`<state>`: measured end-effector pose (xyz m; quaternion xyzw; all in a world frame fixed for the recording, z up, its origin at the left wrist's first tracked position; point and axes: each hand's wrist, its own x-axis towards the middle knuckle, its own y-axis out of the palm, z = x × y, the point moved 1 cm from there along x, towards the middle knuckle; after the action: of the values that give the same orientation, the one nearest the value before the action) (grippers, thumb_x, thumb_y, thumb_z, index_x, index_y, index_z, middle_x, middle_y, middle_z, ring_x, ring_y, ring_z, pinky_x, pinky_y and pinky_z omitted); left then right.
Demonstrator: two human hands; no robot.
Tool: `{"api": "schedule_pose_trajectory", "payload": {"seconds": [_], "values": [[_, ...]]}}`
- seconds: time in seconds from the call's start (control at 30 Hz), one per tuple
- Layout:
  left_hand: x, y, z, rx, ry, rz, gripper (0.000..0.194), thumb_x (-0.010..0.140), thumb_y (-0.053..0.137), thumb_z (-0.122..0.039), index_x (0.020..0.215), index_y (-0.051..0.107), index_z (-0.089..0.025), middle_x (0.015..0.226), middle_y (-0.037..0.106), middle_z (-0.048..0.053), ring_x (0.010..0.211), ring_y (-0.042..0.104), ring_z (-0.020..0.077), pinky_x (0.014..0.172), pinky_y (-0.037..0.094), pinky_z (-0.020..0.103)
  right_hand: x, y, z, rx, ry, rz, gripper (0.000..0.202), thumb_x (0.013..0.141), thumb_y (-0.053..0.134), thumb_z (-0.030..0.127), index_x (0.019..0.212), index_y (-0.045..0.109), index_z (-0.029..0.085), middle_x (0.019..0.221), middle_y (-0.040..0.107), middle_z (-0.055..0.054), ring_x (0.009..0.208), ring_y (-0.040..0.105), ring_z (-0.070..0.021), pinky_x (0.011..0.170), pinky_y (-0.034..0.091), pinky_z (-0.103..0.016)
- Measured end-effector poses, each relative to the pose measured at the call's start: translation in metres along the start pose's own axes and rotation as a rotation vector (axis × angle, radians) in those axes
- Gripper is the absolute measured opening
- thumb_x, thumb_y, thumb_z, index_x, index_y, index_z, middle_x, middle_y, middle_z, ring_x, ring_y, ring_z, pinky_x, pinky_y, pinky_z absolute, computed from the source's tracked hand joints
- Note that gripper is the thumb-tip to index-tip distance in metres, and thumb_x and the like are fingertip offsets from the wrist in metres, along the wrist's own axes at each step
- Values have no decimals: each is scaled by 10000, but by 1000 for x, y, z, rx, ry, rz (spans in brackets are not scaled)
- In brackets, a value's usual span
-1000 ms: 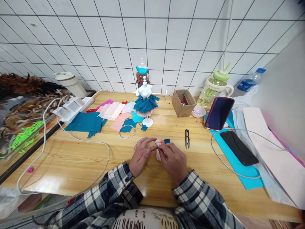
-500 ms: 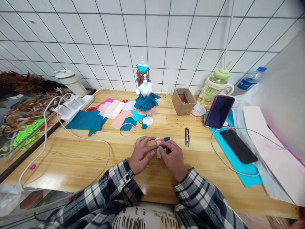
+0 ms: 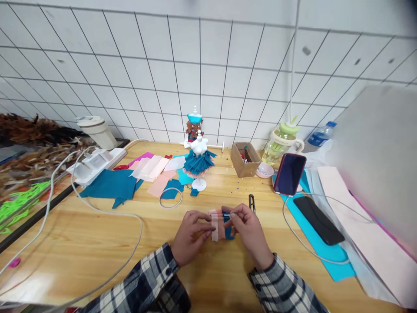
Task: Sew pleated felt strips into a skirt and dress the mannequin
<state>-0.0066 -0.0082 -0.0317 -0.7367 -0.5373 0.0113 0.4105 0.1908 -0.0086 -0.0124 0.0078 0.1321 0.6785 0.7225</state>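
Observation:
Between my hands is a small pleated piece of fabric [image 3: 220, 231], with pale pink, peach and dark blue bands side by side. My left hand [image 3: 189, 238] has its fingertips and thumb at the pale pink edge. The blue end is pinched by my right hand [image 3: 250, 231], whose fingers partly cover it. Just beyond that hand lies a pair of black thread snips [image 3: 252, 201], its lower part hidden. A mini white dress form [image 3: 198, 148] wearing a blue pleated skirt [image 3: 198, 164] stands upright past the fabric.
Blue cloth [image 3: 109, 184] and several pink pieces lie at left, near a white ring [image 3: 170, 198] and power strip [image 3: 97, 165]. A cable [image 3: 138, 217] crosses the left side. Toward the right are a cardboard box [image 3: 246, 161], propped phone [image 3: 291, 174], black phone [image 3: 319, 219] and jug [image 3: 280, 145].
The view has tilted up. My hands have moved slightly apart, and the fabric is spread wider, showing more of its peach and blue bands. The snips are now partly behind my right hand.

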Motion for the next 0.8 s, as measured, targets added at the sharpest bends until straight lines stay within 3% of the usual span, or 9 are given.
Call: {"api": "schedule_pose_trajectory", "payload": {"seconds": [0.13,0.27,0.33,0.4,0.57,0.8], "values": [[0,-4,7,-14,39,-29,184,891,556,-215,954,717,-276,1013,651,51,988,549,207,871,459,392,27,-20,40,41,-70,-96,346,685,752,419,769,497,201,844,731,-50,593,650,-120,453,485,-186],[2,-8,14,1,28,-55,175,889,549,-225,918,717,-260,972,658,57,965,561,211,860,470,401,81,-37,80,-107,-251,-167,344,645,765,393,846,562,201,794,719,-27,696,679,-159,550,541,-235],[3,-9,15,18,22,-52,176,889,544,-230,907,718,-250,960,663,62,958,568,213,859,476,406,111,-44,96,-277,-357,-230,307,689,706,406,884,623,184,860,736,-66,763,693,-199,600,559,-289],[4,-10,16,31,12,-49,178,889,542,-240,896,721,-246,952,667,66,949,574,214,857,482,408,139,-50,106,-618,-429,-313,278,755,628,388,913,701,171,919,750,-85,821,697,-217,675,557,-315],[4,-11,18,24,-3,-63,196,893,535,-270,876,728,-242,922,671,74,922,580,216,843,489,411,183,-61,109,-832,-422,-364,266,787,593,284,959,769,183,980,759,-88,938,686,-233,858,500,-349],[6,-9,21,7,-9,-47,193,898,527,-254,884,718,-232,917,677,64,915,573,205,844,465,402,196,-76,94,-976,-384,-390,287,809,587,293,1005,770,193,1006,756,-84,946,683,-226,836,490,-324]]}}
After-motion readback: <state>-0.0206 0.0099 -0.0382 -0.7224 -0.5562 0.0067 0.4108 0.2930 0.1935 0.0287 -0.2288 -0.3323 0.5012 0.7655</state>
